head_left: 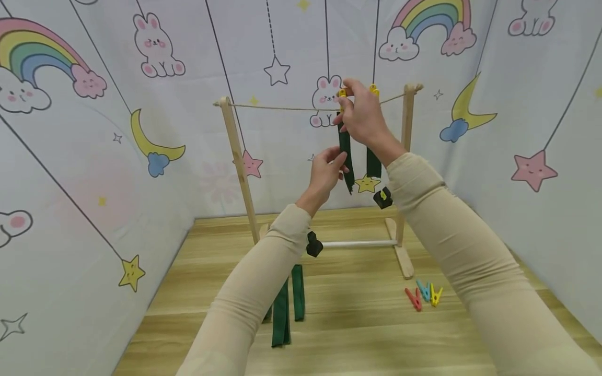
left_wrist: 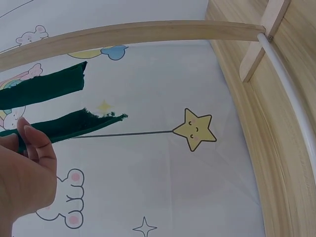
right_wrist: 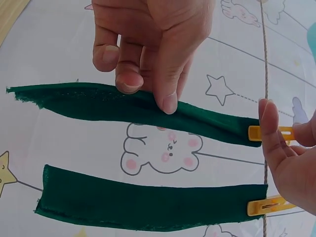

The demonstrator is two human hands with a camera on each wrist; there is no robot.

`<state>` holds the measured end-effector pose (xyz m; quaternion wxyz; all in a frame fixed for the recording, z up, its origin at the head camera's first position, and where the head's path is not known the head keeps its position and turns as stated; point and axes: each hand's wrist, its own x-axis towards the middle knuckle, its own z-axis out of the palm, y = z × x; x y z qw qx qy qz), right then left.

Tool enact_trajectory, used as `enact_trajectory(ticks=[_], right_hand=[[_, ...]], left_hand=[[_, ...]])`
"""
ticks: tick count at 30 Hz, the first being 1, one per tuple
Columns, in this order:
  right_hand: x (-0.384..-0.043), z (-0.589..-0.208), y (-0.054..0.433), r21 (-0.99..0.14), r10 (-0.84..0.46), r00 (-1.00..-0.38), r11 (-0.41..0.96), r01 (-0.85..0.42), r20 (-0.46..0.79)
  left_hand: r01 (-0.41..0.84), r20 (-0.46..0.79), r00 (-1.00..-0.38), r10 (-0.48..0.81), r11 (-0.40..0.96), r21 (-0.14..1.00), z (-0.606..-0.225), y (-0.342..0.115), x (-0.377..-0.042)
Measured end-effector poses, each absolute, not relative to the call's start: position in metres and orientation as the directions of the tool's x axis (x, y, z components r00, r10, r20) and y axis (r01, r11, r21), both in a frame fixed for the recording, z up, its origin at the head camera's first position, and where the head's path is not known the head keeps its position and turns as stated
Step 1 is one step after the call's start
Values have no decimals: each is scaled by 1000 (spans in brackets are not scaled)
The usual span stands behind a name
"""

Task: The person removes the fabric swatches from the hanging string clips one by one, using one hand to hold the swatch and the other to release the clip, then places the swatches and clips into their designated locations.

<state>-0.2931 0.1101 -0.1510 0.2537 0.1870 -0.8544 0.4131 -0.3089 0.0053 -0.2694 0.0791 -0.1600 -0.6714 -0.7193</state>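
Near the rope's middle, my right hand point(head_left: 364, 116) pinches a yellow clothespin point(right_wrist: 254, 133) that clips the top of a dark green cloth strip point(right_wrist: 94, 104) to the rope. Lower on that strip, my left hand point(head_left: 324, 172) holds it by the edge between thumb and fingers, as the right wrist view shows. The strip's frayed lower end point(left_wrist: 101, 120) hangs free. Beside it, a second green strip point(right_wrist: 148, 207) hangs from another yellow clothespin point(right_wrist: 261, 207), untouched by either hand.
The rope point(head_left: 282, 107) runs between two wooden posts point(head_left: 241, 167) with a white bar point(head_left: 359, 244) low between them. More green strips point(head_left: 281, 318) lie on the wooden table point(head_left: 348, 329). Red point(head_left: 414, 300), blue and yellow clothespins lie at right. Patterned cloth walls surround the table.
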Motion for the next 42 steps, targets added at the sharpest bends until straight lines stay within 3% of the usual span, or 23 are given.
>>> enact_trajectory(ticks=[17,27,42], right_hand=[[-292,-148,108,-657,-107,-825,552,-514,555],[-295,-151,111,-642,-16,-744,494,-587,668],[-296,-144,112,-646,112,-682,459,-610,723]], left_hand=[[326,331,-941,72,-78,942,-269,0,-309],[317,323,-943,78,-86,945,-266,-3,-310],[317,321,-945,59,-71,946,-271,-10,-308]])
